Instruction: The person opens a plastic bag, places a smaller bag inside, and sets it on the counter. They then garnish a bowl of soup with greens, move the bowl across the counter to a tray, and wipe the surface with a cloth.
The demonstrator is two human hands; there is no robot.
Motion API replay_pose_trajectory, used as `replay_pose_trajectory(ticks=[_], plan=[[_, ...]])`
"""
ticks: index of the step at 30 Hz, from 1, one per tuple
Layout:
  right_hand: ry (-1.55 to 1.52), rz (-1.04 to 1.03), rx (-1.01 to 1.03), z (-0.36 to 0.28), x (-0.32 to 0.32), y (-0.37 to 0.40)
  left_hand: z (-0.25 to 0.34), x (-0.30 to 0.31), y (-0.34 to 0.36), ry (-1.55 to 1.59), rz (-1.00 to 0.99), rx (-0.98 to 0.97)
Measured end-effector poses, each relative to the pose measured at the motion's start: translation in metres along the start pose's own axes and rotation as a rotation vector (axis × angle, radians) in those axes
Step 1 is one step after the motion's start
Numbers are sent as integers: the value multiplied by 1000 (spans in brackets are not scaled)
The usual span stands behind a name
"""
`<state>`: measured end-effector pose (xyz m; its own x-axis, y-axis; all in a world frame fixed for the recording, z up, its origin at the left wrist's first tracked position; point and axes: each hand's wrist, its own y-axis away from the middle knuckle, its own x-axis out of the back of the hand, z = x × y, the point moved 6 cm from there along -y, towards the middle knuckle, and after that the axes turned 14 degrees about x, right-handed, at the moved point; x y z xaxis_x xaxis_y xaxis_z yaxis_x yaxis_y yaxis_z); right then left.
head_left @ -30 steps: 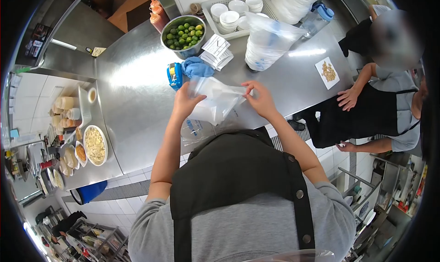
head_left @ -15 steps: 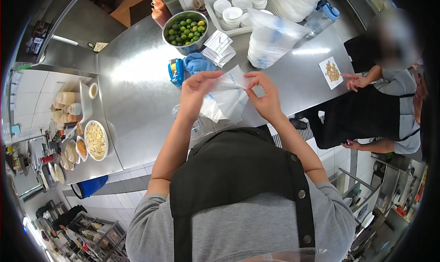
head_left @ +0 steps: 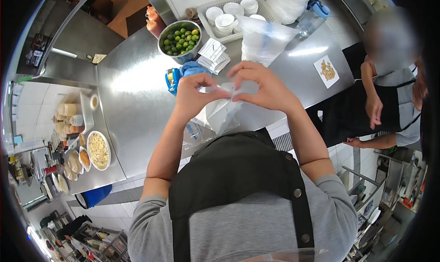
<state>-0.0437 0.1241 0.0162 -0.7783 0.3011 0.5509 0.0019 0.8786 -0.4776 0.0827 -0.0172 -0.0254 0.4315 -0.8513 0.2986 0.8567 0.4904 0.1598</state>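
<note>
On the stainless steel surface (head_left: pixel 133 101), beyond the hands, stand a round metal bowl of green limes (head_left: pixel 180 38), a crumpled blue cloth (head_left: pixel 193 68) just beside a blue tape dispenser (head_left: pixel 172 77), and a pile of white paper slips (head_left: pixel 213 52). A co-worker in a black apron (head_left: pixel 362 111) stands at the right end. The thin clear plastic bag (head_left: pixel 219 111) hangs crumpled above the surface's near edge. The left hand (head_left: pixel 195 97) and the right hand (head_left: pixel 268 88) each pinch its top edge between thumb and fingertips.

Both hands (head_left: pixel 231 90) raised, drawn together pinching plastic bag (head_left: pixel 220 111) top; co-worker's hand (head_left: pixel 374 110) off counter.
</note>
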Motion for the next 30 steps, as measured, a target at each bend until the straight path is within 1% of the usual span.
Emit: replay_pose_trajectory(ticks=[2, 3, 5, 6, 8, 10, 12, 14, 15, 17, 19, 20, 22, 23, 26, 27, 29, 30], plan=[[-124, -33, -138, 12, 1, 2, 7, 16, 1, -158, 100, 103], [-182, -13, -175, 13, 2, 3, 6, 21, 2, -76, 72, 177], [-303, 24, -249, 11, 0, 7, 12, 22, 6, -9, 113, 73], [-283, 8, -243, 10, -2, 8, 15, 21, 7, 24, 131, 22], [-240, -20, -237, 13, -6, 13, 34, 15, 4, 43, 174, -282], [-260, -21, -256, 15, -10, 15, 38, 8, 3, 172, 148, -343], [-279, 18, -250, 15, -11, 17, 28, -3, 1, 404, 52, -160], [-300, 95, -217, 14, -10, 18, 26, -14, 2, 383, 53, -38], [-309, 187, -168, 11, -5, 18, 24, -20, 3, 368, 50, 24], [-319, 374, -66, 8, 7, 20, 20, -33, 3, 372, 16, 29], [-525, 416, -16, 0, 13, 23, 18, -42, 3, 376, 7, 5], [-629, 435, 13, -4, 16, 25, 15, -44, 1, 350, -13, 11], [-845, 437, -27, -5, 12, 32, 8, -42, -3, 299, -47, 21], [-954, 437, -46, -5, 10, 35, 10, -41, -6, 294, -71, -32], [-1172, 412, -79, -1, 1, 44, 25, -42, -8, 385, -187, -25], [-1081, 383, -37, -1, 3, 47, 23, -42, -10, 415, -257, 5], [-901, 325, 49, -3, 6, 48, 26, -45, -15, 596, -424, -78], [-857, 295, -41, -3, 3, 47, 33, -46, -15, 684, -507, -121]])
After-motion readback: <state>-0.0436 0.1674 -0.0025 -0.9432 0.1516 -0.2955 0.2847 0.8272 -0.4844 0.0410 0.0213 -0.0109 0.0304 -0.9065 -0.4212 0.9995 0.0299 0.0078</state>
